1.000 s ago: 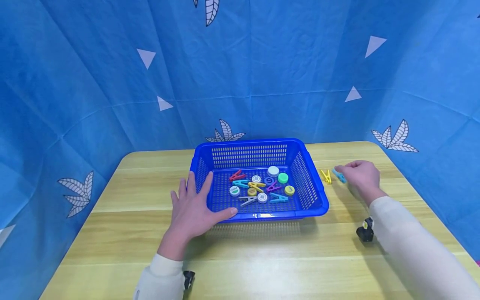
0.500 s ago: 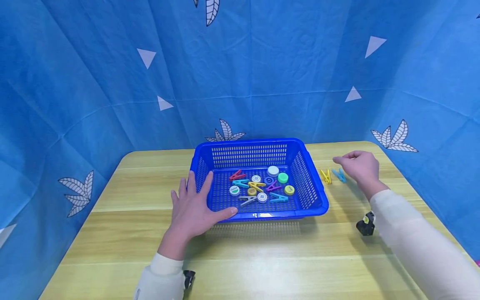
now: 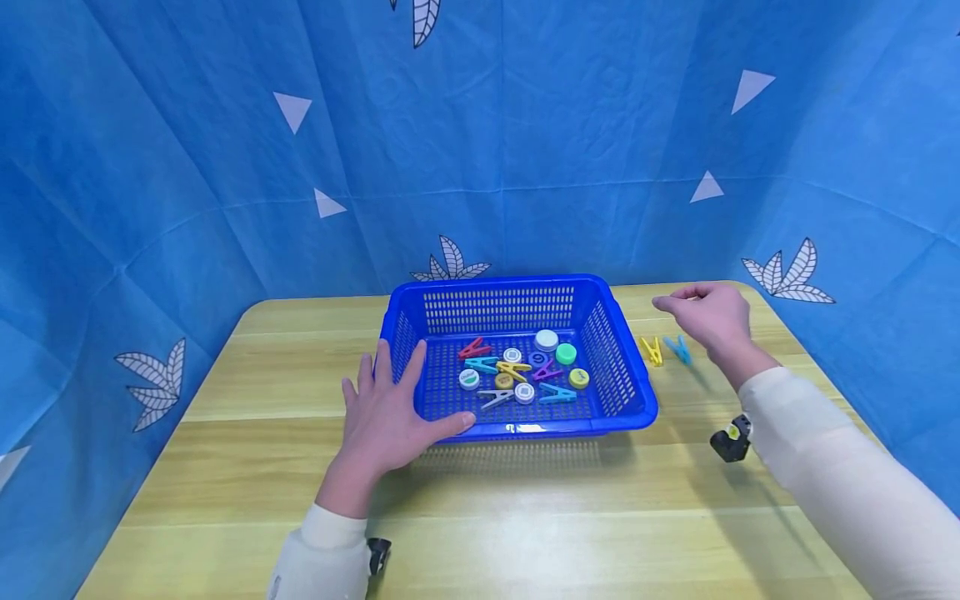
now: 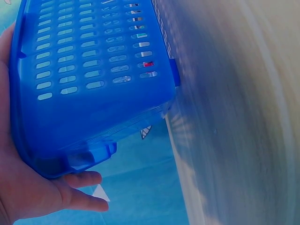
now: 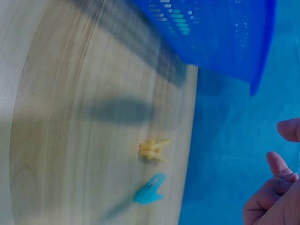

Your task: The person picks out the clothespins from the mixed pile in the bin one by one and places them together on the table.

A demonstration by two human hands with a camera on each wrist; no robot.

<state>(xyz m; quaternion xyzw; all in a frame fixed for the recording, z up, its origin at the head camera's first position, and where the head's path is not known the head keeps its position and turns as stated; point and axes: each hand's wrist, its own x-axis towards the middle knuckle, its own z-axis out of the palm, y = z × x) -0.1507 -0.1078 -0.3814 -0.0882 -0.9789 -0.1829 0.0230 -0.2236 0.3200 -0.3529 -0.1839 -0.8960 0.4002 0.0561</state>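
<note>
A blue plastic basket (image 3: 517, 430) stands on the wooden table, with clothespins and bottle caps scattered over its floor. My left hand (image 3: 390, 429) rests on its front left corner, fingers spread along the rim. In the left wrist view that hand (image 4: 28, 187) lies against the rim and its fingers look straight. To the basket's right, my right hand (image 3: 712, 317) is raised above the table. Nothing shows between the thumb (image 5: 290, 129) and forefinger, which are apart in the right wrist view. Below it lie a yellow clothespin (image 3: 652, 351) and a light blue clothespin (image 3: 679, 350).
Inside the basket are a red clothespin (image 3: 474, 348), a purple clothespin (image 3: 546, 371), a green cap (image 3: 566, 354) and a white cap (image 3: 547, 340), among several others. A blue patterned curtain (image 3: 570, 167) hangs behind the table (image 3: 510, 525).
My right hand has let go of the light blue clothespin, which lies beside the yellow one. It has risen away from them and a little left. The left hand has stayed put.
</note>
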